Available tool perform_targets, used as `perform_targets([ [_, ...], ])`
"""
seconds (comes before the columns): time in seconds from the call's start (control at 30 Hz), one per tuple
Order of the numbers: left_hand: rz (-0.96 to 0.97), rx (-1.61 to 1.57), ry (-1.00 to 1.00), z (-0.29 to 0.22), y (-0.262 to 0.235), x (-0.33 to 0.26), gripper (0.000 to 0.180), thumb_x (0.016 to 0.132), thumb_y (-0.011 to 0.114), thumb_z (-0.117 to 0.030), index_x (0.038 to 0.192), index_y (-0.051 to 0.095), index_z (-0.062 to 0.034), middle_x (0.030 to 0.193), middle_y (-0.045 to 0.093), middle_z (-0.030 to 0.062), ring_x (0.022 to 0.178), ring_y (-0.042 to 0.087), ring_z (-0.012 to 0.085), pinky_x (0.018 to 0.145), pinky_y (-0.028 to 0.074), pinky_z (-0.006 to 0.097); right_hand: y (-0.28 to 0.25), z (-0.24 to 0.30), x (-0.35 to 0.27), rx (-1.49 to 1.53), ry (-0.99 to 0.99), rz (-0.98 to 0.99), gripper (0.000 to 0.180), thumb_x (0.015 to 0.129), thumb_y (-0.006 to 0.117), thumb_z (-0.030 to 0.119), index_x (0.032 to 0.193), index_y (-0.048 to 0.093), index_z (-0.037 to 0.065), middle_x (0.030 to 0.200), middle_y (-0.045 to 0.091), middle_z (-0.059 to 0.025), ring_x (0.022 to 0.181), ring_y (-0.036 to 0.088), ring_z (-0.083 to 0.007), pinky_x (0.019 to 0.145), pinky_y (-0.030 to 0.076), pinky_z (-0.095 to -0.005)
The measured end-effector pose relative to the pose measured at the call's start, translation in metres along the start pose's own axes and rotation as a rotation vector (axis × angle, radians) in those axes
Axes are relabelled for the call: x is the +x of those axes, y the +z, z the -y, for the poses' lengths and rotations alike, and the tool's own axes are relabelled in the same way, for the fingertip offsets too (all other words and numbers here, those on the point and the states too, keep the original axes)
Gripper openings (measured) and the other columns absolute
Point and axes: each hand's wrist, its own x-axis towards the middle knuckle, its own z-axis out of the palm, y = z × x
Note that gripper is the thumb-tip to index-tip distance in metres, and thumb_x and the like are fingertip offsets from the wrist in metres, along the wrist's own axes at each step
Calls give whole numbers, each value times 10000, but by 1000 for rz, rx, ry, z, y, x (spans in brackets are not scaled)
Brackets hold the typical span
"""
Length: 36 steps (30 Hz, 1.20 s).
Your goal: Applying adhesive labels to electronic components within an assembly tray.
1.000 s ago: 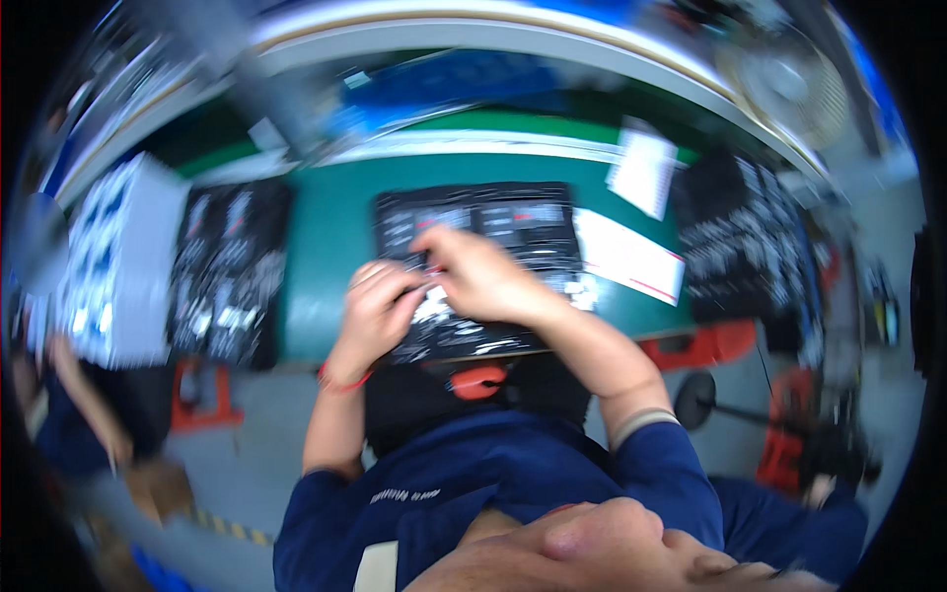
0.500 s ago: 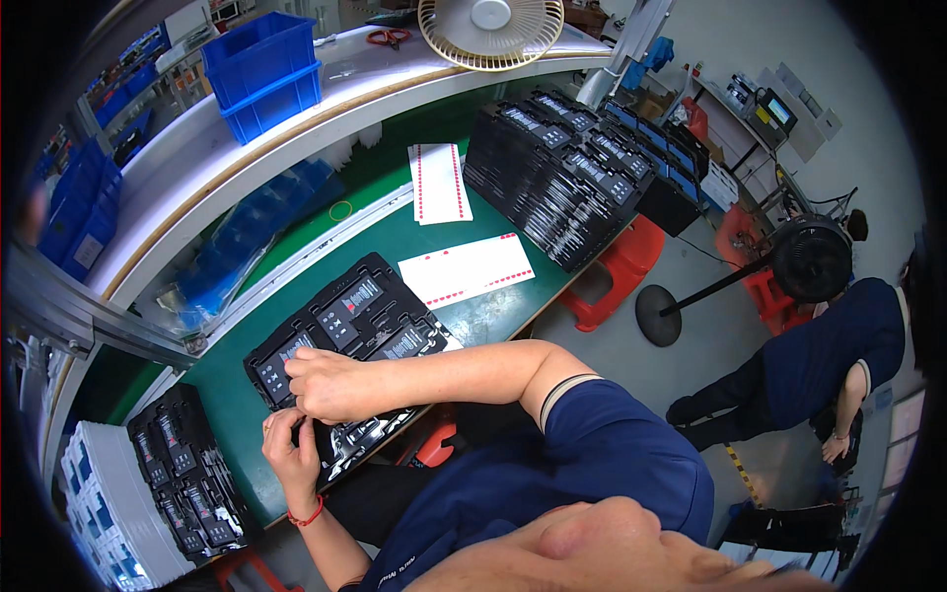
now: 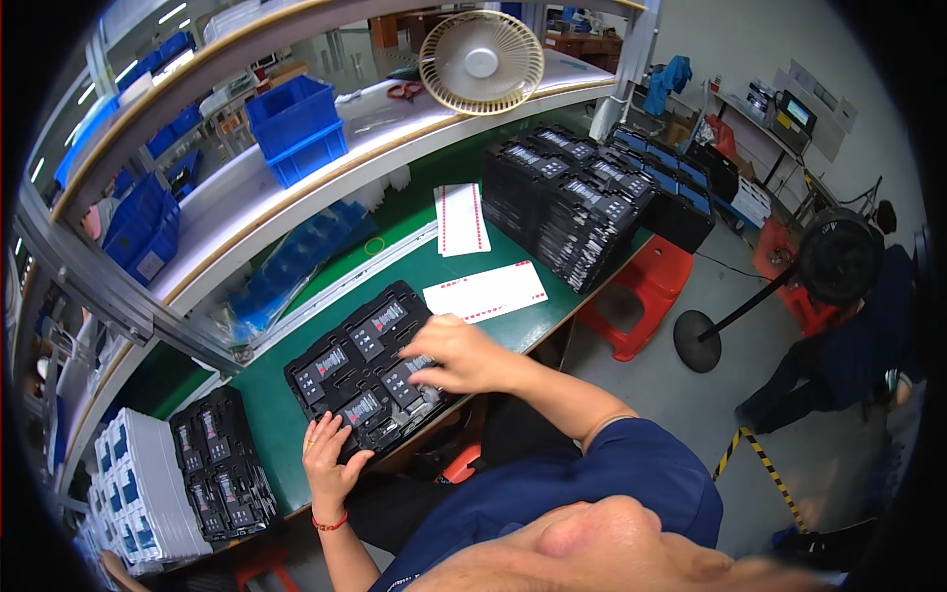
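Observation:
A black plastic tray (image 3: 340,345) lies in front of me on the green tabletop, holding several flat black packs with printed labels, battery-like in look. My left hand (image 3: 332,462) rests at the tray's near left corner, fingers spread and nothing in them. Over the tray's right part hovers my right hand (image 3: 459,355), its fingers bent, with a gap between fingertips and thumb and nothing visible there. Below those fingertips sits one of the labelled packs (image 3: 402,383); the hand partly covers that end of the tray. Whether the fingertips touch it, I cannot tell.
Two white sheets edged with red marks (image 3: 483,293) (image 3: 461,219) lie beyond the tray. Stacked black trays (image 3: 562,202) stand at the right, another black stack (image 3: 222,464) and white trays (image 3: 148,488) at the left. Blue bins (image 3: 296,133) and a fan (image 3: 480,64) occupy the shelf.
My hands were together at the tray's left part, fingers closed. Now the right hand has moved right and the left has spread out at the corner. The whole view has shifted.

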Motion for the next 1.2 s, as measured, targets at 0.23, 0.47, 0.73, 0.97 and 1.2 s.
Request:
perform_targets([
  [0.23,-171,20,-25,-35,-4,20,294,723,794,-142,966,703,-3,1121,676,163,1147,588,387,976,452,476,-148,-16,-108,6,652,-668,147,828,731,78,951,715,0,906,713,-78,861,664,-142,784,524,-283],
  [0.47,18,24,145,-84,11,63,414,686,840,-249,1010,707,-28,1152,657,161,1175,561,389,990,437,481,-250,-111,-237,22,748,-1302,151,900,686,71,1044,679,27,934,667,-16,846,602,-89,766,496,-234],
  [0.73,337,306,-11,-106,33,21,983,626,837,-546,1447,468,-151,1524,329,228,1434,265,435,1147,219,596,-225,-172,-252,188,924,-1349,209,865,691,29,1071,665,9,972,667,-54,885,614,-136,806,501,-266],
  [0.97,235,216,-7,-112,25,16,866,686,834,-460,1420,496,-151,1515,343,221,1424,285,433,1146,235,580,-231,-191,-238,224,755,-1347,193,880,681,16,1073,667,18,951,665,-35,839,606,-107,751,494,-236],
  [1.2,134,155,79,-120,14,20,636,732,821,-327,1292,605,-118,1424,459,215,1365,390,416,1117,325,534,-266,-194,-261,126,835,-1338,260,875,713,106,1131,690,71,930,680,-11,721,596,-87,554,457,-210],
])
